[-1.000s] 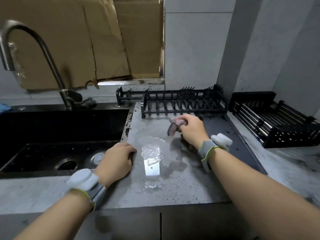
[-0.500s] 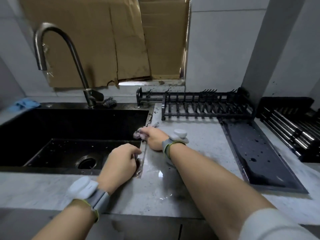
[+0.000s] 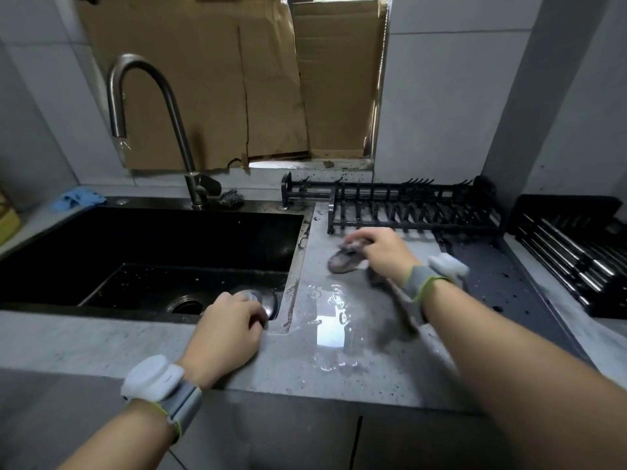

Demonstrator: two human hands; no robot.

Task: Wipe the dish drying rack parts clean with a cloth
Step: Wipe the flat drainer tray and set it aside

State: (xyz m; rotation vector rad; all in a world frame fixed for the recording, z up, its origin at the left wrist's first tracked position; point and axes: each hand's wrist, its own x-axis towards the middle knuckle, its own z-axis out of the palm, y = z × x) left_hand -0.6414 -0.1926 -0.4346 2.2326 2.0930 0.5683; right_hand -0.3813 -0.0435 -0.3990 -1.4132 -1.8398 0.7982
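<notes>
My right hand [image 3: 381,254] grips a greyish wet cloth [image 3: 346,261] on the grey countertop, just in front of the black dish rack [image 3: 414,212]. The rack stands against the back wall, its upright prongs bare. A flat black drip tray [image 3: 502,279] lies to the right of my right hand. Further right sits a black basket [image 3: 576,252] with metal bars. My left hand [image 3: 230,329] rests on the counter at the sink's front right corner, fingers loosely curled, holding nothing that I can see.
A black sink [image 3: 146,252] fills the left, with a curved steel faucet [image 3: 149,110] behind it and a steel scourer [image 3: 231,198] by the faucet base. A puddle [image 3: 330,320] shines on the counter between my hands. A blue cloth [image 3: 79,198] lies at the far left.
My right hand has swept the cloth from the sink's edge back to the right, in front of the rack. My left hand stays at the sink corner.
</notes>
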